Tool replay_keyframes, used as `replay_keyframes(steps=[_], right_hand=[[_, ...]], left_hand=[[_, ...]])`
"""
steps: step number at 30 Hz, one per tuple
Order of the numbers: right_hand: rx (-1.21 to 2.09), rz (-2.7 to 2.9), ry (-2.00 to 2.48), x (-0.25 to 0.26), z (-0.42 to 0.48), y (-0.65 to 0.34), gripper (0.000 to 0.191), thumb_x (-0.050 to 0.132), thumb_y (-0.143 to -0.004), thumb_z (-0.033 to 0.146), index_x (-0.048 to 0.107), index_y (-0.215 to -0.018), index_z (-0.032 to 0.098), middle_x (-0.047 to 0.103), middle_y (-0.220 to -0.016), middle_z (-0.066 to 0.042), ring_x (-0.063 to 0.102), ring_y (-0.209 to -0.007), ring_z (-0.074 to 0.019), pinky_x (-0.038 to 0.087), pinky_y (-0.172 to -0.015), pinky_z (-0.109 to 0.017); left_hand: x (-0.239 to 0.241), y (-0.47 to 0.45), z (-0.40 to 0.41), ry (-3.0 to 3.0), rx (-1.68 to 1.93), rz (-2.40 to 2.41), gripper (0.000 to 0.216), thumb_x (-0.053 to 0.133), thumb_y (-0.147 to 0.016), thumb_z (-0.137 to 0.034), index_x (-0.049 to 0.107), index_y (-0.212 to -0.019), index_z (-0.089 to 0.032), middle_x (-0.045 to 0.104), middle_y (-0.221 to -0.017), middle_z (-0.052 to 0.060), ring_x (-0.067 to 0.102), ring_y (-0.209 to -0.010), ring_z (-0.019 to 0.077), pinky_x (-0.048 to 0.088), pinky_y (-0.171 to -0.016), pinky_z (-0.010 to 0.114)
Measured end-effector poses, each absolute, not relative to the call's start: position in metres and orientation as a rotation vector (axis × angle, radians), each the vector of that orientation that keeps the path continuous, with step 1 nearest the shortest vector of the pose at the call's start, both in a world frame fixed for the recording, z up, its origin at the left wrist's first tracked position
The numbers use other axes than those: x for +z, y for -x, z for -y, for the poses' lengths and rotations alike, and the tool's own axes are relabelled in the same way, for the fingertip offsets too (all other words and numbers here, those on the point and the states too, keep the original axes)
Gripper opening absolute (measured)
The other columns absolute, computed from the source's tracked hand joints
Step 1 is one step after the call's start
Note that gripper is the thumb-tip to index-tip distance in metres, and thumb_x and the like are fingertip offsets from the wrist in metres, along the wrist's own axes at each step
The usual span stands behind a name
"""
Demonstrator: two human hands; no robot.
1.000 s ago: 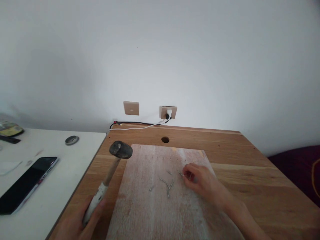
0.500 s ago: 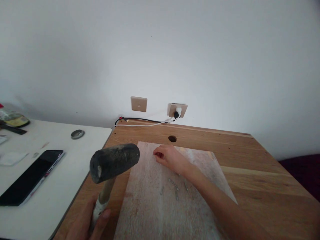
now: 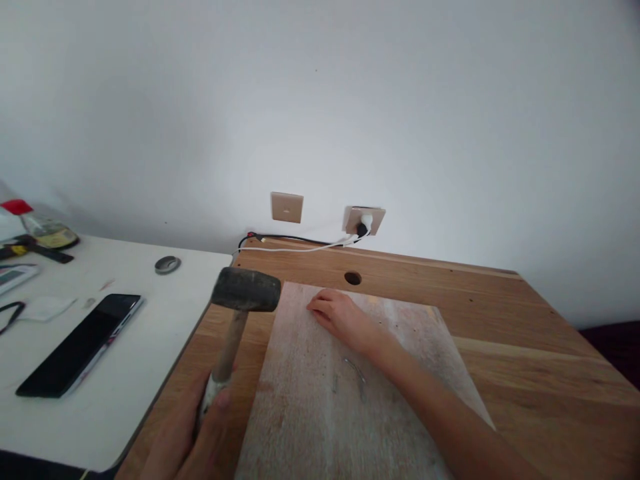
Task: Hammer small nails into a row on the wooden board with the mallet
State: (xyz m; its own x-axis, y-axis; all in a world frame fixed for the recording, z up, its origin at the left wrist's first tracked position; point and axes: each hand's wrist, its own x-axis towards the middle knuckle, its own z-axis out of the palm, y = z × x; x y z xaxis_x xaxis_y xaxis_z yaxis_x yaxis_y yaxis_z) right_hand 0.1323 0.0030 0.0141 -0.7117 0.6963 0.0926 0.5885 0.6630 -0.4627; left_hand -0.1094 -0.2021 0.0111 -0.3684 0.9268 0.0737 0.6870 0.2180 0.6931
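My left hand point(image 3: 193, 430) clamped round the mallet point(image 3: 246, 289), head uppermost. My right hand point(image 3: 345, 321) low at the board's far left, fingers curled; cannot tell whether they pinch anything. Small metal pieces point(image 3: 356, 371) lie nearer me on the board point(image 3: 295, 400), itself on the wooden table point(image 3: 540, 353).

At lower left, the left hand point(image 3: 200, 427) grips a mallet point(image 3: 239, 321). Near centre, the right hand point(image 3: 345, 321) bends over a board point(image 3: 295, 400); a phone point(image 3: 83, 347) lies far left.
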Motion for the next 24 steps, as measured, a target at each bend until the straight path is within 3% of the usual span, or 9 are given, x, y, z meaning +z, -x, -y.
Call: replay_keyframes(steps=[2, 6, 11, 16, 21, 24], right_hand=[[0.605, 2.589, 1.056, 0.012, -0.002, -0.132, 0.021, 0.061, -0.096, 0.006, 0.078, -0.106, 0.015, 0.075, -0.107, -0.012, 0.07, -0.099, -0.0215, 0.053, -0.092, -0.033], [0.61, 2.5, 1.145, 0.007, -0.003, -0.13, 0.031, 0.063, -0.096, 0.008, 0.07, -0.126, 0.013, 0.075, -0.107, -0.013, 0.07, -0.097, -0.0224, 0.054, -0.091, -0.036], [0.653, 2.449, 1.175, 0.005, -0.003, -0.132, 0.034, 0.067, -0.095, 0.014, 0.066, -0.13, 0.015, 0.075, -0.102, -0.01, 0.07, -0.093, -0.0212, 0.055, -0.086, -0.034], [0.659, 2.409, 1.196, 0.007, -0.005, -0.161, 0.055, 0.071, -0.091, 0.012, 0.055, -0.143, 0.018, 0.07, -0.123, -0.014, 0.069, -0.102, -0.0213, 0.055, -0.091, -0.037], [0.625, 2.409, 1.257, 0.016, -0.004, -0.198, 0.038, 0.065, -0.095, 0.013, 0.061, -0.132, 0.016, 0.066, -0.128, -0.014, 0.067, -0.099, -0.0212, 0.055, -0.088, -0.037], [0.64, 2.472, 1.267, 0.025, 0.006, -0.212, 0.019, 0.061, -0.098, 0.016, 0.069, -0.115, 0.016, 0.069, -0.114, -0.011, 0.066, -0.091, -0.02, 0.053, -0.084, -0.034]], left_hand=[[0.011, 0.115, 0.195, -1.545, 0.859, -2.064, 0.053, 0.042, -0.097, -0.067, 0.071, -0.116, -0.027, 0.082, -0.095, 0.004, 0.078, -0.095, 0.0287, 0.065, -0.08, 0.034], [0.01, 0.117, 0.186, -1.617, 0.703, -1.964, 0.046, 0.046, -0.097, -0.061, 0.072, -0.116, -0.029, 0.083, -0.1, 0.003, 0.079, -0.096, 0.0296, 0.064, -0.075, 0.032], [0.018, 0.102, 0.172, -1.614, 0.635, -1.91, 0.04, 0.044, -0.1, -0.057, 0.07, -0.114, -0.03, 0.082, -0.106, 0.003, 0.078, -0.101, 0.0276, 0.063, -0.083, 0.034], [0.028, 0.094, 0.153, -1.707, 0.468, -1.939, 0.045, 0.036, -0.101, -0.054, 0.067, -0.118, -0.025, 0.081, -0.109, 0.009, 0.077, -0.101, 0.032, 0.06, -0.086, 0.042], [0.037, 0.09, 0.145, -1.744, 0.278, -1.928, 0.05, 0.031, -0.101, -0.049, 0.065, -0.127, -0.022, 0.078, -0.119, 0.011, 0.075, -0.108, 0.0332, 0.058, -0.091, 0.046], [0.038, 0.088, 0.146, -1.727, 0.249, -1.957, 0.051, 0.031, -0.101, -0.049, 0.063, -0.131, -0.022, 0.076, -0.126, 0.012, 0.074, -0.113, 0.0332, 0.057, -0.094, 0.045]])
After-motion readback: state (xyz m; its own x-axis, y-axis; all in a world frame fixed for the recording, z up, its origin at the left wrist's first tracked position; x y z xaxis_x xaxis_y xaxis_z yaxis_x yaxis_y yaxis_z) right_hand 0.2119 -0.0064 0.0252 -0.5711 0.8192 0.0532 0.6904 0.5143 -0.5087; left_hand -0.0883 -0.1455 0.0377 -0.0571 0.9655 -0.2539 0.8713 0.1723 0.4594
